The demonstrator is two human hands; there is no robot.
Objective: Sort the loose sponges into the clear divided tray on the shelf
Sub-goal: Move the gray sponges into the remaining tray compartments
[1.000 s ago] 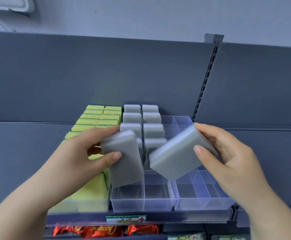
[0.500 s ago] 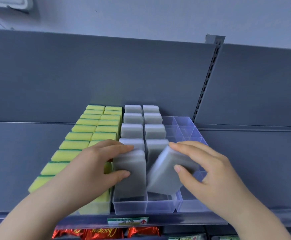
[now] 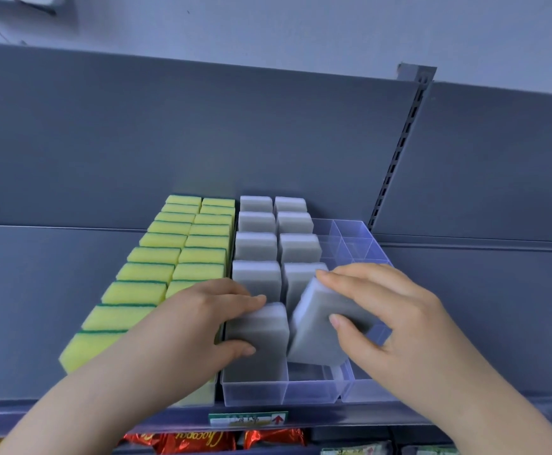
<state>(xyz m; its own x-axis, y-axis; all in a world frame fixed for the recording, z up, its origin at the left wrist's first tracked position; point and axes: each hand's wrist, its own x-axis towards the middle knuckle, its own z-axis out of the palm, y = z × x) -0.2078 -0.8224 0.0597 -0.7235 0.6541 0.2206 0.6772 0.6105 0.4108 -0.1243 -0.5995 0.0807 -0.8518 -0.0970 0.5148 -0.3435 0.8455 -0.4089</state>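
Observation:
The clear divided tray [image 3: 310, 394] sits on the grey shelf, its middle two columns lined with upright grey sponges [image 3: 256, 246]. My left hand [image 3: 189, 326] grips a grey sponge [image 3: 261, 336] standing upright in the front left grey cell. My right hand [image 3: 386, 320] holds a second grey sponge [image 3: 317, 326], tilted, with its lower end in the cell to the right. Fingers lie over the top of each sponge and thumbs press the front faces.
Two columns of yellow-and-green sponges [image 3: 182, 254] fill the tray's left side. Several cells on the right [image 3: 350, 244] hold nothing. A grey back panel with a slotted upright [image 3: 396, 165] stands behind. Red snack packets [image 3: 196, 443] lie on the shelf below.
Both hands have come down from above the tray. The left sponge has sunk upright into its cell, and the right sponge has dropped lower and tipped more upright into its cell.

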